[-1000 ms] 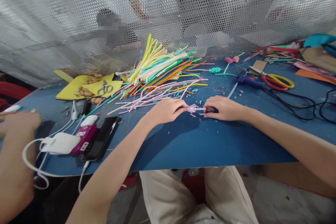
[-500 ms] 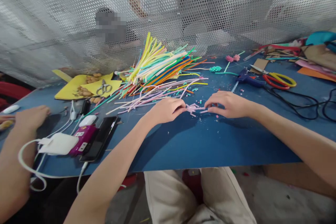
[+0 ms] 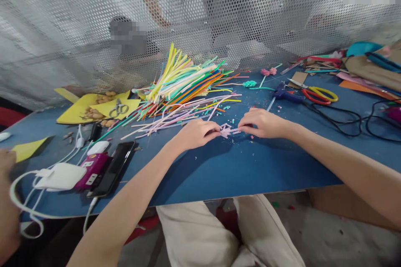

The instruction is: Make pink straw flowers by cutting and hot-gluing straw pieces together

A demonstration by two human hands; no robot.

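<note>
My left hand is closed in a pinch at the left side of a small cluster of short lilac pipe cleaner pieces. From the right, my right hand pinches the end of one short lilac piece, whose other end reaches toward the cluster. The fingertips partly hide how the pieces join. Small cut bits lie on the blue table around both hands. Behind my left hand, long loose pipe cleaners in lilac and pink lie in front of a large many-coloured bundle.
Beyond my right hand lie a blue glue gun, red-and-yellow scissors and a teal fuzzy shape. At left are a phone, a purple power adapter, cables and another person's arm. Perforated metal panelling stands behind.
The view has shifted slightly to the right. My right hand has come a little closer to the cluster. The other person's hand has drawn back left, and a yellow sheet shows there.
</note>
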